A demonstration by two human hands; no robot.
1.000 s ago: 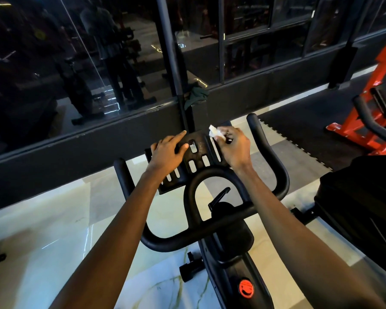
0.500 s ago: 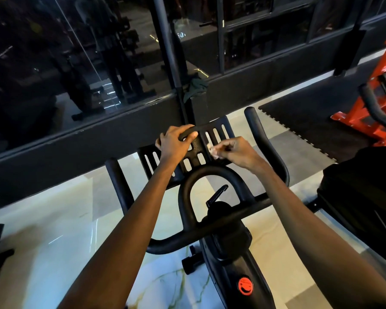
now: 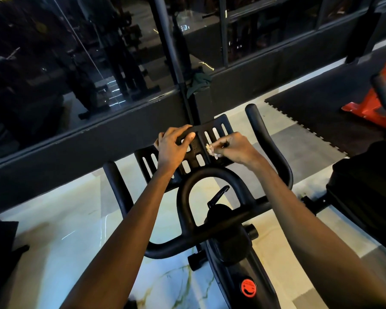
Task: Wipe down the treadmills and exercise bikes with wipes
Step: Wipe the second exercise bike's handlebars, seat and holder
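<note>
Now the crumpled white wipe (image 3: 211,150), pinched in the right hand (image 3: 234,148), presses on the black slotted tray (image 3: 218,122) of the exercise bike (image 3: 230,244), whose top edge the left hand (image 3: 173,146) grips. A second ago it was higher up the tray.

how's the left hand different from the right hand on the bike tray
The left hand grips the top edge of the slotted tray; the right hand works on its face. The right hand pinches a small crumpled wipe; the left hand holds none. Both are at the same tray.
</note>
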